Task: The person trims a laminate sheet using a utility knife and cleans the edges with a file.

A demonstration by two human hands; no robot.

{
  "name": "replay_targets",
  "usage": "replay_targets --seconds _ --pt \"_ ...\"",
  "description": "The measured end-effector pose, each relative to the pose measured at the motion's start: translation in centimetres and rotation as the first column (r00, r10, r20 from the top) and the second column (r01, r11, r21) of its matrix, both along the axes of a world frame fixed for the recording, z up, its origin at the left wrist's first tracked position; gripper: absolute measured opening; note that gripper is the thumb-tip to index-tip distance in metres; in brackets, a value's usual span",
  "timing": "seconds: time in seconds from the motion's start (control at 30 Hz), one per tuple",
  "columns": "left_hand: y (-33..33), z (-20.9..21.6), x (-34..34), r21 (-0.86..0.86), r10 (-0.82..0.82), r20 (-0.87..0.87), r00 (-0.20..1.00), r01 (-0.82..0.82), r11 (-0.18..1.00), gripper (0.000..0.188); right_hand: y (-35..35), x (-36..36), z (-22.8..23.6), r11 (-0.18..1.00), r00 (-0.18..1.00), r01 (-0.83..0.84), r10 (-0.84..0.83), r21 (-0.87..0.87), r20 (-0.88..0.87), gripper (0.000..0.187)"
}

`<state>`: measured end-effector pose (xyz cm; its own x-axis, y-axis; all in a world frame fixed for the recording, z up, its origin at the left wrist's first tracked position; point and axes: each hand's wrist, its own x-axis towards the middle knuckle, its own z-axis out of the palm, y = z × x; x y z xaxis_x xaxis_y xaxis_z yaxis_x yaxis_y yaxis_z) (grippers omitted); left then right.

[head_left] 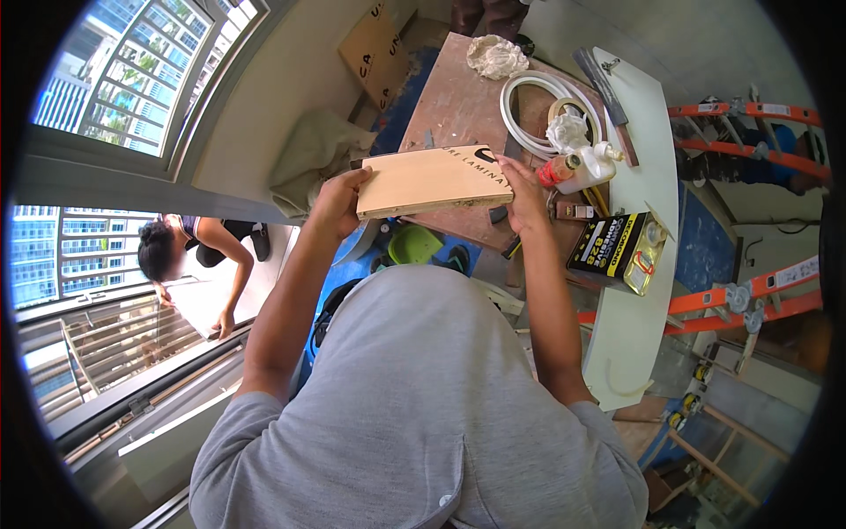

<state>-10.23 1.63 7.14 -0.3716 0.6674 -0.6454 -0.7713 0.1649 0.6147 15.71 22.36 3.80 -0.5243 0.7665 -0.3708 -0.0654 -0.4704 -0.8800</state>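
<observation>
A rectangular laminate board (423,183), pale tan with dark printing on its face and a rough, dirty front edge, is held up in front of my chest. My left hand (339,201) grips its left end, thumb on the top face. At the opposite end, my right hand (526,198) is closed on the right corner. The fingers under the board are mostly hidden. Behind and below it lies a worn brown worktable (449,97), partly covered by the board.
A black and yellow adhesive can (617,251), a white bottle (592,169), a red-labelled bottle (557,169) and a white coil (520,123) crowd the right. Orange ladders (758,295) stand farther right. A green dustpan-like item (414,244) lies below. Another person (207,242) handles a white panel at left.
</observation>
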Motion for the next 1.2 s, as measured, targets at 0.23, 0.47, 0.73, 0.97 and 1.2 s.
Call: replay_targets --seconds 0.23,0.47,0.73,0.97,1.2 --pt "-0.4 0.4 -0.1 0.091 -0.039 -0.119 0.992 0.050 0.995 0.045 -0.4 -0.6 -0.6 0.998 1.000 -0.015 0.015 0.064 -0.006 0.034" --pt "-0.8 1.7 0.7 0.144 0.051 -0.149 0.987 -0.029 0.989 0.044 -0.2 -0.9 -0.4 0.994 0.998 -0.022 0.029 0.111 -0.058 0.037" --pt "-0.8 4.2 0.9 0.349 0.048 -0.104 0.993 -0.009 0.937 0.038 1.4 -0.2 -2.7 0.994 0.993 -0.094 0.088 -0.062 -0.082 0.039" --pt "-0.2 4.8 2.5 0.366 0.011 -0.076 0.997 0.018 0.930 0.038 1.0 -1.7 -6.2 0.962 0.961 -0.263 0.268 -0.076 0.063 0.045" --pt "-0.6 4.8 2.3 0.392 -0.024 -0.098 0.995 0.061 0.918 0.036 1.0 -3.3 -5.1 0.965 0.963 -0.255 0.259 -0.054 0.071 0.044"
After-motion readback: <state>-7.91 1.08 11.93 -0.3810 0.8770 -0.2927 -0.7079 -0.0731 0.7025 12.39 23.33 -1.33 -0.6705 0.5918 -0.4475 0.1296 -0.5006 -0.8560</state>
